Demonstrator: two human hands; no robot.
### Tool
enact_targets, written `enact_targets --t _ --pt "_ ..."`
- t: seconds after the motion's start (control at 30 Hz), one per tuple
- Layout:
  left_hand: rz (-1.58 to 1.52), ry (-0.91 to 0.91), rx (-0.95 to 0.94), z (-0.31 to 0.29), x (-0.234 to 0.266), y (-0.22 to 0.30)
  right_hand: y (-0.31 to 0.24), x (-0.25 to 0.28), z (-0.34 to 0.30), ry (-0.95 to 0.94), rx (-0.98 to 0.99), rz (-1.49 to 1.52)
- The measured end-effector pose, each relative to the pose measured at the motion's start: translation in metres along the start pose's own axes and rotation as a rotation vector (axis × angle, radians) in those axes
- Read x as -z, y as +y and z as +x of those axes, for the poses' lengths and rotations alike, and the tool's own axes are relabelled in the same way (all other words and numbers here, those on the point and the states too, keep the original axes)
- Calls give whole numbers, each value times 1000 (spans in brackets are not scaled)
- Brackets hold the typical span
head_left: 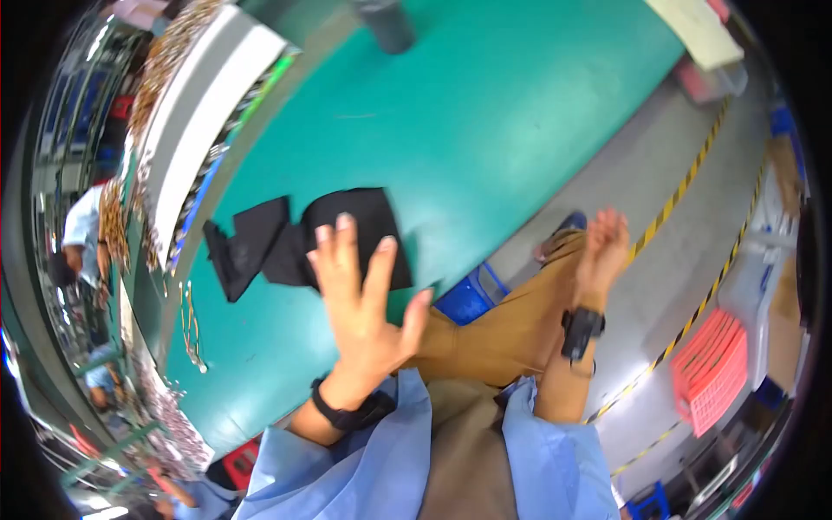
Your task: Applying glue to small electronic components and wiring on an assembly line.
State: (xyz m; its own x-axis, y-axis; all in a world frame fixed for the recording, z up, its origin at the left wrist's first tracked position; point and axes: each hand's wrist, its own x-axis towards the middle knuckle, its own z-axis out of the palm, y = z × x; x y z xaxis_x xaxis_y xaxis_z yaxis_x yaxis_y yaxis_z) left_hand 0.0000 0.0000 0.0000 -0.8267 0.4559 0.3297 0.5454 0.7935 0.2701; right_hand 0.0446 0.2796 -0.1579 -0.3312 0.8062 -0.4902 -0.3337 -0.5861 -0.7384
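Observation:
My left hand (364,321) is open, with fingers spread and stretched over the near edge of a black flat piece (351,212) that looks like cloth or soft sheet. Whether the fingertips touch it I cannot tell. Left of it, another black folded piece (260,230) lies on the green table (485,113), one flap standing up. Out past the table's right edge, my right hand (604,256) hangs above the floor beside my knee. Its fingers are loosely bent and slightly apart, with nothing visible in them. Dark bands with a device sit on both wrists.
A dark cylinder (386,24) stands at the table's far side. Along the left runs a rack (208,95) with a white panel and bundled wires. A blue stool (468,296) is by my legs. On the right are red crates (711,368) and yellow-black floor tape (680,195). People work at far left.

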Motion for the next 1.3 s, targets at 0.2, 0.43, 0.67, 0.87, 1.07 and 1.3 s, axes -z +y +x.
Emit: enact_targets --t 0.2,0.43,0.67,0.87,1.07,1.3 --pt "-441 292 89 -43 55 -52 -60 -82 -135 -372 376 -35" --pt "-558 346 407 -86 131 -149 -3 -218 -148 -924 -978 299" --pt "-813 446 723 -116 131 -192 28 -291 -129 -649 -1156 403" --pt "-862 554 767 -133 136 -183 30 -309 -121 -578 -1201 479" --pt "-879 528 853 -168 138 -167 37 -323 -109 -439 -1319 566" --pt "-895 401 836 -154 150 -165 38 -328 -93 -555 -1387 564"
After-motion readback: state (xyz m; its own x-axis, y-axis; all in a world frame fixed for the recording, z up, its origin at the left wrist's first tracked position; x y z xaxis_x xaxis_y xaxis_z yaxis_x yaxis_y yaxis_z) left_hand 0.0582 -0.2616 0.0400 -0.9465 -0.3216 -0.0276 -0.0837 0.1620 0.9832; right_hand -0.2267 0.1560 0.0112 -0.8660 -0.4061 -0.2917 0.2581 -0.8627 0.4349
